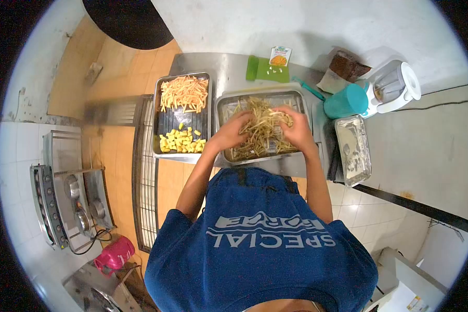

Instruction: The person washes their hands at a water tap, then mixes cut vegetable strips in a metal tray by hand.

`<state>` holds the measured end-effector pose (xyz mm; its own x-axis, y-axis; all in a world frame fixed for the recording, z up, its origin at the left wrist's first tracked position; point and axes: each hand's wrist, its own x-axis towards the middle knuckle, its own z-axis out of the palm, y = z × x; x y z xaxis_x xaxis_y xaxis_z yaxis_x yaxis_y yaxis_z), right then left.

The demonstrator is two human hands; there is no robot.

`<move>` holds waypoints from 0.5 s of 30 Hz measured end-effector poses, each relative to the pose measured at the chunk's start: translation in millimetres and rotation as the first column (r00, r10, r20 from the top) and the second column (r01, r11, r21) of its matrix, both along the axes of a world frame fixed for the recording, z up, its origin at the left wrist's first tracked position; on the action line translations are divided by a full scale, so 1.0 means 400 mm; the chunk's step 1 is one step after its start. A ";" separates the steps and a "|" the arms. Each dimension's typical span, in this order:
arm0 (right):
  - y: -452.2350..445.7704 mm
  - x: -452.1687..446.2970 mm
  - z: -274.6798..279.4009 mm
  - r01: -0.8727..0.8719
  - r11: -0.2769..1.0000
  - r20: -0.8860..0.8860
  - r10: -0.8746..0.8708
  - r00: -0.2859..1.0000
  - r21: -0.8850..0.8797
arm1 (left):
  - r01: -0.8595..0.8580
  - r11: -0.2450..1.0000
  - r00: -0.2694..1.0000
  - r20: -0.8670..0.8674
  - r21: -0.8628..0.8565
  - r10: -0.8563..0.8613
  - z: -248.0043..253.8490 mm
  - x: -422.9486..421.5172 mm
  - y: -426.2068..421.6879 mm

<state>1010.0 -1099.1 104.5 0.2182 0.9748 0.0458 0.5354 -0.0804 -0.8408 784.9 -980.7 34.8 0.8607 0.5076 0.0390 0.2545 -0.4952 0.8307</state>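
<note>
On the metal counter, a steel tray [302,99] holds a heap of thin, greenish-brown coated strips [265,127]. My left hand [234,131] is in the heap from the left, its fingers curled around some strips. From the other side, my right hand [295,129] grips more of them, with pale strips showing near its fingers. Both sets of fingertips are partly hidden by the strips. To the left stands a dark tray [174,118] with pale orange cut strips [184,93] at its far end and yellow chunks [182,141] at its near end.
Behind the tray are a green container [260,73] and a seasoning packet [280,55]. A brown-and-white bag [343,70], turquoise jug [346,101], blender [392,88] and rectangular pan with white powder [354,151] stand right. A stove [49,208] and pink cylinder [115,254] are lower left.
</note>
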 end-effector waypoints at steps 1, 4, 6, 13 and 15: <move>0.001 0.003 0.006 0.005 0.998 0.012 -0.006 1.000 0.056 | -0.002 1.000 1.000 -0.002 -0.003 0.002 -0.003 -0.004 -0.002; 0.012 0.000 0.028 0.039 0.990 0.043 -0.045 0.998 0.132 | -0.032 0.999 0.999 -0.026 0.000 0.032 -0.024 -0.010 -0.003; 0.020 -0.012 0.052 0.068 0.986 0.062 -0.078 0.995 0.152 | -0.017 1.000 1.000 0.011 -0.021 0.018 -0.040 -0.012 -0.010; 0.050 -0.027 0.116 0.029 0.998 0.140 -0.037 0.990 0.059 | -0.065 0.992 0.998 -0.012 -0.104 0.064 -0.039 -0.019 -0.029; 0.059 -0.026 0.115 0.027 1.000 0.197 -0.024 0.980 -0.011 | -0.069 0.996 0.997 -0.041 -0.059 0.067 -0.037 -0.022 -0.026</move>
